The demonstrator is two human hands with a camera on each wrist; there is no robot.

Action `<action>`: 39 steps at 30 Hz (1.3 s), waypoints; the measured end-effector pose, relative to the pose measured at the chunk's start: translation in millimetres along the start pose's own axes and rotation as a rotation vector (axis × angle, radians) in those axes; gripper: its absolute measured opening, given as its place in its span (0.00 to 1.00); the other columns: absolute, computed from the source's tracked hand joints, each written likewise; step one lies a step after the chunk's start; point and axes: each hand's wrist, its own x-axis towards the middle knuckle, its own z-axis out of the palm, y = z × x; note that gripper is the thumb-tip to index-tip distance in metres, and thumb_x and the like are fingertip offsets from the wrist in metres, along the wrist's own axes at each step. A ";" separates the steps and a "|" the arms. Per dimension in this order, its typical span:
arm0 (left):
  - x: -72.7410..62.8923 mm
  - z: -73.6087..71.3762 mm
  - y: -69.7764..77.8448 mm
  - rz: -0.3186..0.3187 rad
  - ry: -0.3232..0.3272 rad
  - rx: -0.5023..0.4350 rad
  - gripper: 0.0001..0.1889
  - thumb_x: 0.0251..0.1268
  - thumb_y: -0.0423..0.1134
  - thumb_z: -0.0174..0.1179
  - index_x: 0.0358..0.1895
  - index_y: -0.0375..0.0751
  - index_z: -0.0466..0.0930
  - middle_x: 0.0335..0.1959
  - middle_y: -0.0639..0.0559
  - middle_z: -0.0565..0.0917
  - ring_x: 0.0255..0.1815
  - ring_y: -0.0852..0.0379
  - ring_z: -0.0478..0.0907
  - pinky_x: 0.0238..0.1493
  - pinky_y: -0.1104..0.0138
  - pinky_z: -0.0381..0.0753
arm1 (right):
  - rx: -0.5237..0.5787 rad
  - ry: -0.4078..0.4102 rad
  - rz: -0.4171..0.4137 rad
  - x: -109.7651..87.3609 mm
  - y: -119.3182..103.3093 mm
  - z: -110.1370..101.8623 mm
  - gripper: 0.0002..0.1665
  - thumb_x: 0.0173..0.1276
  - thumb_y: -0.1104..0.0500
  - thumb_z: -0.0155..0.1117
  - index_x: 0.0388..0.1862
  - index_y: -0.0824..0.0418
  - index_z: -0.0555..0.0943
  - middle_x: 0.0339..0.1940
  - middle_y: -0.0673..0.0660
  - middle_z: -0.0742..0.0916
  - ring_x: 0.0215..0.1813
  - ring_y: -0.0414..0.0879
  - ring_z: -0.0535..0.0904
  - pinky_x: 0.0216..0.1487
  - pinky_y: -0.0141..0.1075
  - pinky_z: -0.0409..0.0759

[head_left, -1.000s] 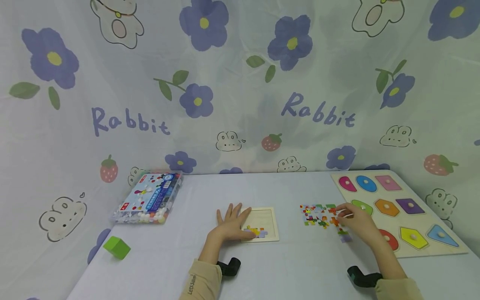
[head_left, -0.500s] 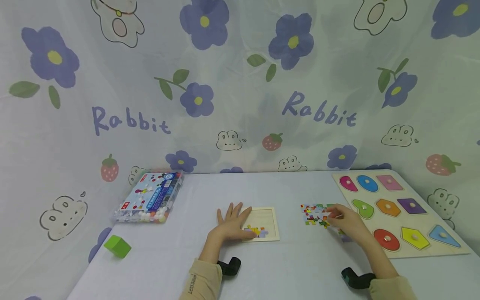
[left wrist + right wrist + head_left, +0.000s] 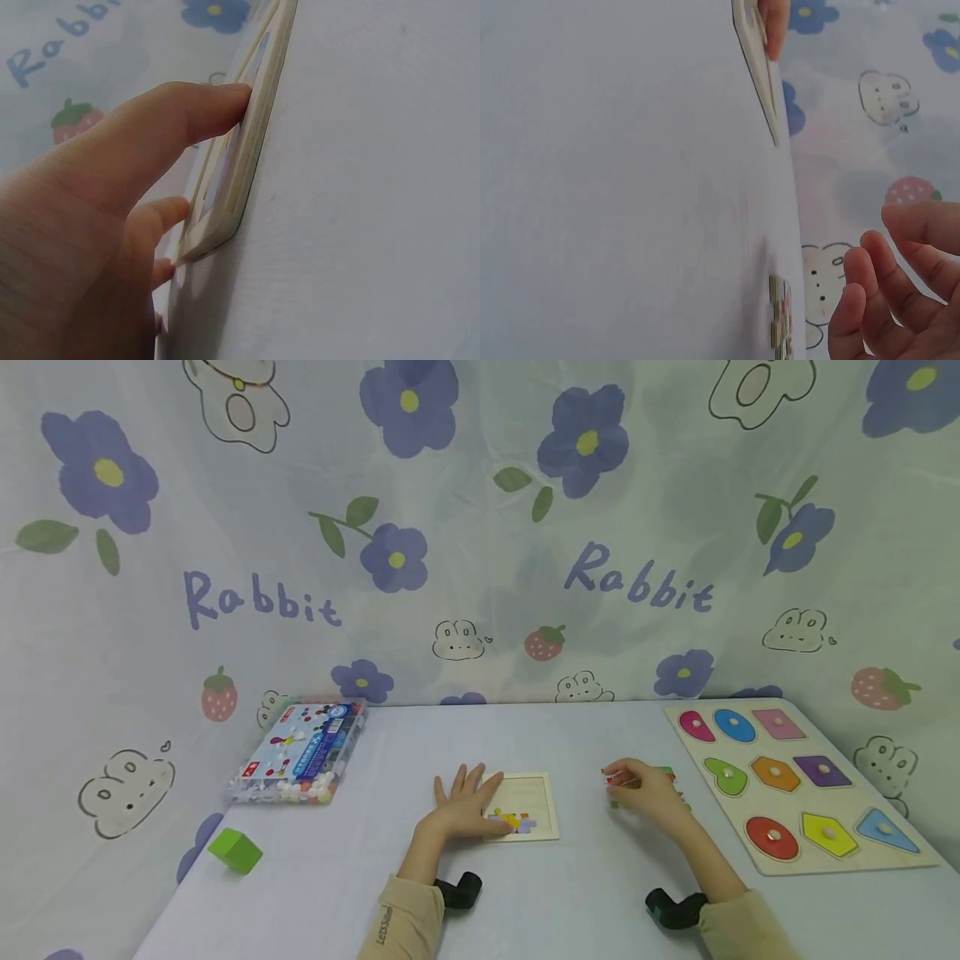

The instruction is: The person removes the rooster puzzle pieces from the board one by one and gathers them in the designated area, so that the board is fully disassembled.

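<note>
My left hand (image 3: 457,810) lies with fingers spread over the left side of a small wooden puzzle tray (image 3: 553,814). In the left wrist view its thumb (image 3: 217,105) presses on the tray's near rim. Several yellow and purple puzzle pieces (image 3: 522,824) sit along the bottom inside the tray. My right hand (image 3: 647,792) hovers over the loose jigsaw pieces (image 3: 667,771) to the right of the tray and hides most of them. Its fingers (image 3: 881,259) are loosely bent in the right wrist view, with nothing seen between them; the piece pile (image 3: 780,315) shows below.
A wooden peg board with coloured shapes (image 3: 813,852) lies at the right. At the back left stands a clear box of beads (image 3: 296,752), and a green cube (image 3: 236,852) is nearer on the left. A patterned cloth (image 3: 480,527) hangs behind the white table.
My right hand has moved left across the loose pieces, from their right side to their left end, uncovering the peg board's lower left. My left hand stays on the tray.
</note>
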 end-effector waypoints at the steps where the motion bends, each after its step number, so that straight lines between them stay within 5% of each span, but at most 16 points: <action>1: 0.2 0.0 -0.1 0.001 0.000 0.001 0.46 0.50 0.63 0.59 0.72 0.50 0.54 0.74 0.41 0.46 0.73 0.36 0.33 0.60 0.34 0.25 | 0.006 -0.005 -0.002 1.6 -2.8 3.8 0.15 0.59 0.63 0.65 0.46 0.63 0.78 0.34 0.54 0.83 0.38 0.47 0.78 0.35 0.33 0.76; 18: 3.4 2.8 -1.9 -0.008 -0.001 0.010 0.46 0.49 0.64 0.59 0.72 0.51 0.54 0.74 0.42 0.46 0.73 0.36 0.34 0.60 0.33 0.25 | 0.041 -0.081 -0.088 12.1 -32.4 52.4 0.12 0.56 0.66 0.66 0.40 0.60 0.80 0.29 0.50 0.83 0.34 0.42 0.76 0.37 0.34 0.75; 26: 3.9 3.5 -4.0 -0.008 0.010 0.026 0.46 0.49 0.64 0.59 0.71 0.51 0.55 0.74 0.42 0.47 0.73 0.36 0.34 0.60 0.33 0.26 | 0.088 -0.195 -0.121 16.0 -37.0 69.8 0.11 0.58 0.65 0.65 0.41 0.63 0.79 0.30 0.51 0.82 0.35 0.42 0.76 0.38 0.33 0.75; 33: 2.1 1.9 -3.5 -0.003 0.013 0.009 0.40 0.57 0.63 0.52 0.71 0.50 0.56 0.73 0.41 0.48 0.73 0.35 0.35 0.60 0.33 0.26 | 0.022 -0.339 -0.156 12.9 -41.8 83.6 0.12 0.55 0.64 0.66 0.40 0.61 0.80 0.31 0.50 0.81 0.35 0.42 0.74 0.35 0.35 0.73; 39: 2.0 -0.3 -3.5 -0.016 0.014 -0.037 0.34 0.58 0.53 0.50 0.70 0.50 0.59 0.73 0.42 0.50 0.73 0.37 0.37 0.61 0.34 0.25 | -0.084 -0.344 -0.191 9.4 -46.3 89.3 0.16 0.51 0.64 0.69 0.42 0.62 0.81 0.32 0.51 0.79 0.37 0.43 0.71 0.38 0.37 0.71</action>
